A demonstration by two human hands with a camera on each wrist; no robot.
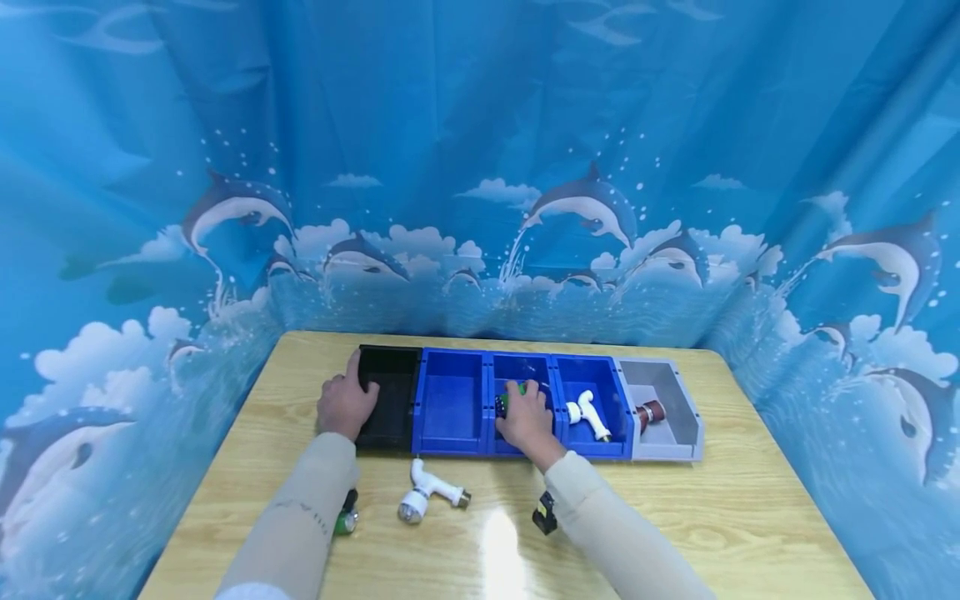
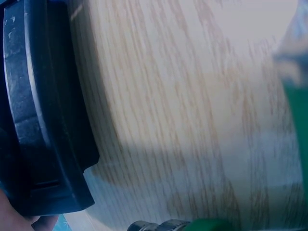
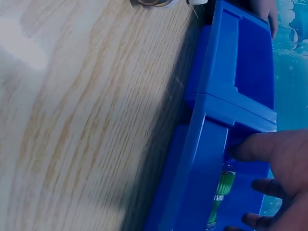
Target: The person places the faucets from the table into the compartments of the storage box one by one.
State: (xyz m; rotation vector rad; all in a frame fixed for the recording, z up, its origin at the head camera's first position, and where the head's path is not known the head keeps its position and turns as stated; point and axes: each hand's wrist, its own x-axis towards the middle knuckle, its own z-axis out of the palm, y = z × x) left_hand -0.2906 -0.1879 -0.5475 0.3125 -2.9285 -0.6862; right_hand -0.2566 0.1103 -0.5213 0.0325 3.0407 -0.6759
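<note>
My left hand [image 1: 347, 406] grips the left wall of a black bin [image 1: 390, 400], thumb over the inner side; the left wrist view shows its fingers [image 2: 14, 216] at a corner of the bin. My right hand [image 1: 527, 419] reaches into the middle blue bin [image 1: 521, 364]. Beneath it lies a small green piece with silvery bands [image 3: 222, 187]. In the right wrist view, the thumb and fingers are spread beside this piece, with a gap showing between them and it.
Left of the middle bin sits another blue bin [image 1: 452, 404]. To the right, one blue bin holds a white tap [image 1: 588, 414], and a grey bin [image 1: 684, 408] holds a brown fitting [image 1: 649, 413]. On the table lie another white tap [image 1: 431, 490], a green-and-silver piece [image 1: 346, 522] and a black-and-yellow item [image 1: 545, 513].
</note>
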